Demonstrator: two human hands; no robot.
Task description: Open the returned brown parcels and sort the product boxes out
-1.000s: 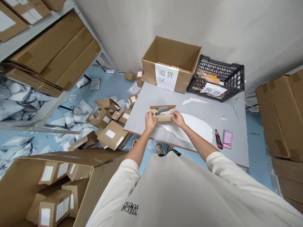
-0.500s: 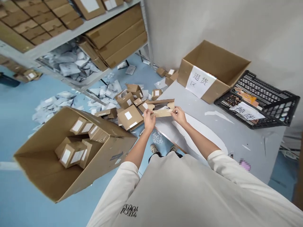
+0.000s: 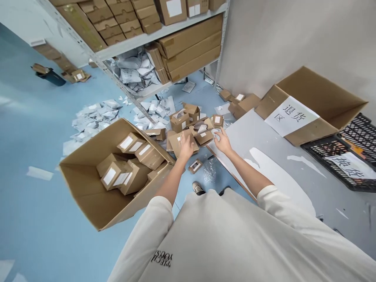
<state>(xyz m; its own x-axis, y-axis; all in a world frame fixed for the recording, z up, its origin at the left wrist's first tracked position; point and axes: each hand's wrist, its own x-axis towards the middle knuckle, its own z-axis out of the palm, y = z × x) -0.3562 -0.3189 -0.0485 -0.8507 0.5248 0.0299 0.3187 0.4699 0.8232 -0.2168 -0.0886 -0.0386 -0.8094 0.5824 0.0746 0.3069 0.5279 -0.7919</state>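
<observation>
My left hand [image 3: 187,148] is over the pile of cardboard boxes, its fingers apart and nothing in it. To its right, my right hand [image 3: 223,141] hangs beside the table edge with its fingers loosely bent and apart. Just beyond and between them, an open cardboard box [image 3: 208,122] lies on the pile, its inside showing. A flat brown box [image 3: 175,144] with a label sits behind my left hand; I cannot tell whether the fingers touch it. Below my hands, a small open box [image 3: 195,166] rests on the blue floor next to crumpled clear plastic wrap [image 3: 209,170].
A large carton [image 3: 85,196] holding several labelled boxes stands at left. The grey table [image 3: 264,145] at right carries a large carton [image 3: 317,98] with a handwritten sign and a black plastic crate [image 3: 320,156]. White parcels [image 3: 96,117] lie on the floor near the metal shelf [image 3: 164,31].
Both hands have let go of the open cardboard box they held, and a box like it now lies on the pile. The view has turned left.
</observation>
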